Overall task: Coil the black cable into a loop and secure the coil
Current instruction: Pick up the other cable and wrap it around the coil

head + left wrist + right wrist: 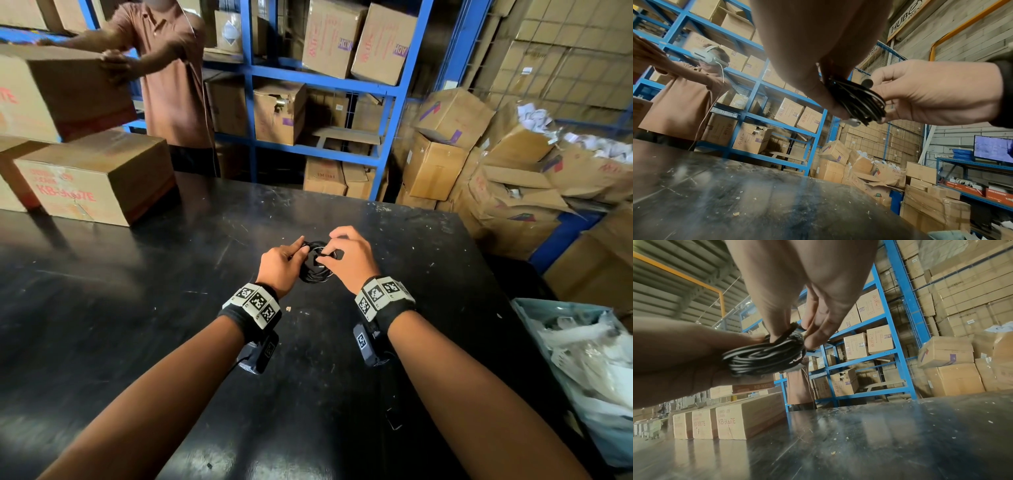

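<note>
The black cable [313, 270] is wound into a small tight coil, held in the air above the black table [171, 308] between both hands. My left hand [281, 262] grips the coil's left side with fingers curled round the strands [857, 100]. My right hand [346, 255] pinches the coil's far right side, thumb and fingers closed on a fuzzy black strap [791, 331] that lies across the loops [764, 356]. A light connector end [854, 122] sticks out beneath the coil. Much of the coil is hidden by the fingers.
Cardboard boxes [96, 178] stand on the table's far left, where another person [168, 75] handles a box. Blue shelving [322, 82] full of cartons rises behind the table. Loose cartons [496, 171] pile up at the right, and a bag of white items [589, 370] sits by the table's right edge.
</note>
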Demonstrator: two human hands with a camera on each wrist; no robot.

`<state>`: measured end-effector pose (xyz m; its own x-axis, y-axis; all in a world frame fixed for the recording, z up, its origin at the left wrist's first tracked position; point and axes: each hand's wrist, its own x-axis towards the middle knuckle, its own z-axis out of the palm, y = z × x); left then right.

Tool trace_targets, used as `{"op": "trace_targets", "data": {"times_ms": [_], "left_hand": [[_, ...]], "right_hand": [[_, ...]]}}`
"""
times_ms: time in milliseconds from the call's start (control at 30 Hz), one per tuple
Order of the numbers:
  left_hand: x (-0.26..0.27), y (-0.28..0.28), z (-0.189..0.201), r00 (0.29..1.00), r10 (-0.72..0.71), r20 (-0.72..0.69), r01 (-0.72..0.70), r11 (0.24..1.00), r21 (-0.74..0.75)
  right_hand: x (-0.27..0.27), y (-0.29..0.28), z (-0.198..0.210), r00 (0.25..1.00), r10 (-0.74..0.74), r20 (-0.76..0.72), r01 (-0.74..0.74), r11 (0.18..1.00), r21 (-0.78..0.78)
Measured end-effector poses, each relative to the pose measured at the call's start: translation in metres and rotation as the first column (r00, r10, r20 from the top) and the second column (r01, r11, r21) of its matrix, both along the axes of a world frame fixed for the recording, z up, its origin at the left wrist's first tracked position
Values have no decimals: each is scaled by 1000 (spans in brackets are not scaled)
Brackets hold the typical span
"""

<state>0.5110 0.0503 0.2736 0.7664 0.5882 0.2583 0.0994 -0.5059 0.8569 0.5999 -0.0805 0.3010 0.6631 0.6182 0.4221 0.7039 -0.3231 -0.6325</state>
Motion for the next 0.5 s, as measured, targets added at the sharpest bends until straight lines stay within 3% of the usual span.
{"op": "trace_targets", "data": {"times_ms": [267,500], "left_hand": [[1,1,-3,998,-65,19,66,996,-55],[5,2,-9,980,-197,25,198,961,-191]], "right_hand": [[-1,1,-6,1000,-26,4,26,1000,9],[-1,-2,-6,994,-50,102,47,998,36]]}}
